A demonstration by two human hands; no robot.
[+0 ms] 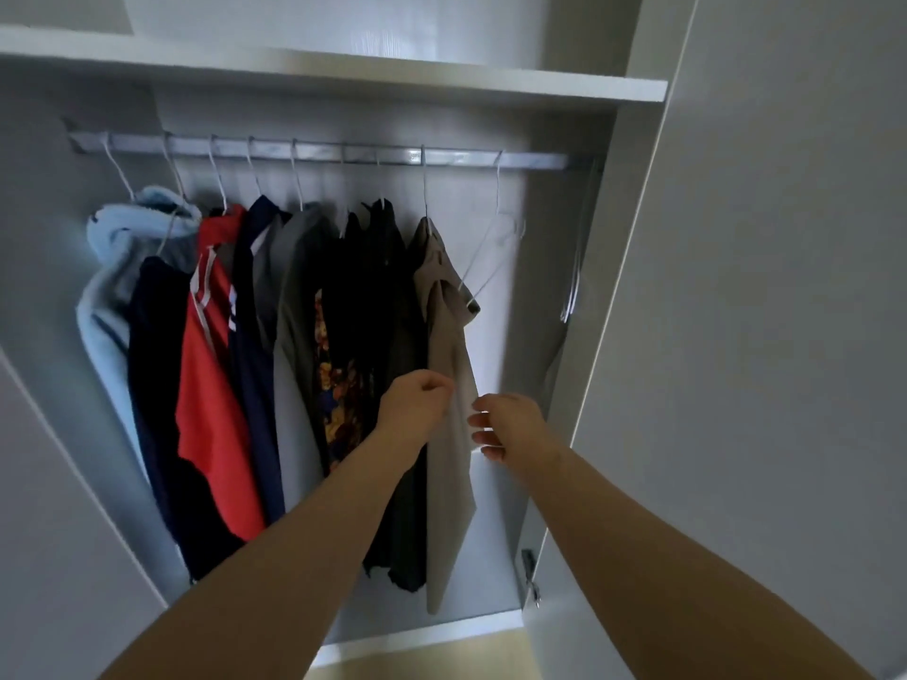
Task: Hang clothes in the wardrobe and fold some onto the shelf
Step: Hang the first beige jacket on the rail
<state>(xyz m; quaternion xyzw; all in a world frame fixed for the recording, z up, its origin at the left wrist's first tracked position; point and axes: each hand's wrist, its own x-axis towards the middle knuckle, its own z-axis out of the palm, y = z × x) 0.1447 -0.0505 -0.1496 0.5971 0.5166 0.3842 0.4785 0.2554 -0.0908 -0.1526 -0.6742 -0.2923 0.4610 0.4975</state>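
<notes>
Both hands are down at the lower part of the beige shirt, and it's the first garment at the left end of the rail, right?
Not quite. The beige shirt is the last garment at the right end of the rail, not the left; the left end holds a light blue hoodie. The head view shows it. The left hand and right hand are indeed at its lower part.

Bare forearms (275, 571), no sleeves, no jewellery
</notes>
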